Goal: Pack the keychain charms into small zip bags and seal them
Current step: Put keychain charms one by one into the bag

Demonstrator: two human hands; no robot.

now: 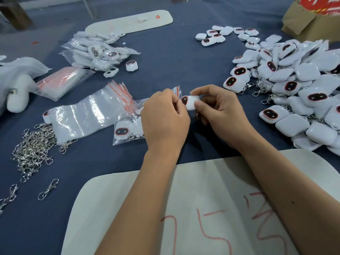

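Both forearms are bare, with no sleeves showing. The right hand (219,115) wears a ring. The left hand (163,118) is bare.

A dark blue table (165,57) has a bare strip running up its middle, from just beyond the two hands to the far edge. To the right, a deep heap of white charms (298,92) blocks that side. To the left lie a stack of zip bags (86,116), a tangle of metal clasps (33,150) and, farther back, a pile of filled bags (97,50). A white board (202,208) covers the near edge. A cardboard box (311,23) sits at the far right corner.
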